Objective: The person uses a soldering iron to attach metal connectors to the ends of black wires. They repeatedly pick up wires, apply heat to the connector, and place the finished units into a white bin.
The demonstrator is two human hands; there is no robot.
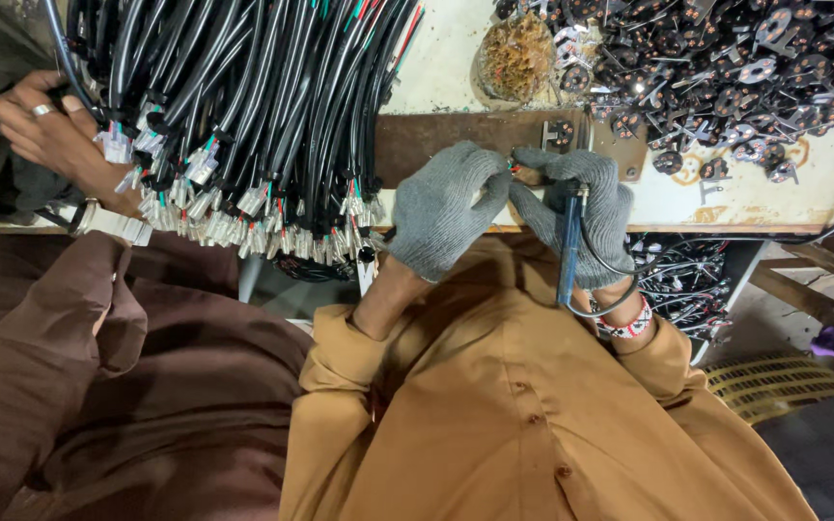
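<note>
Worn pale bench (774, 188), rusty metal plate (436, 140) at near edge. Left hand (441, 212), right hand (576, 217), grey knit gloves, fingertips pressed together, pinching small wired part (516, 170) over plate. Blue-handled soldering iron (569, 246) along right palm. Glossy black cable bundle (243, 106) left; dark metal parts heap (726, 77) far right.

Black cable bundle (243, 106), heap of metal parts (726, 77)

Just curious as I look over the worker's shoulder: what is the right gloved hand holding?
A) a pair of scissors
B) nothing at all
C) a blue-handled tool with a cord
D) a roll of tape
C: the right hand in a grey glove grips a blue-handled tool, a dark cord trailing from it, while the left hand pinches a small part beside it at the bench edge.
</note>
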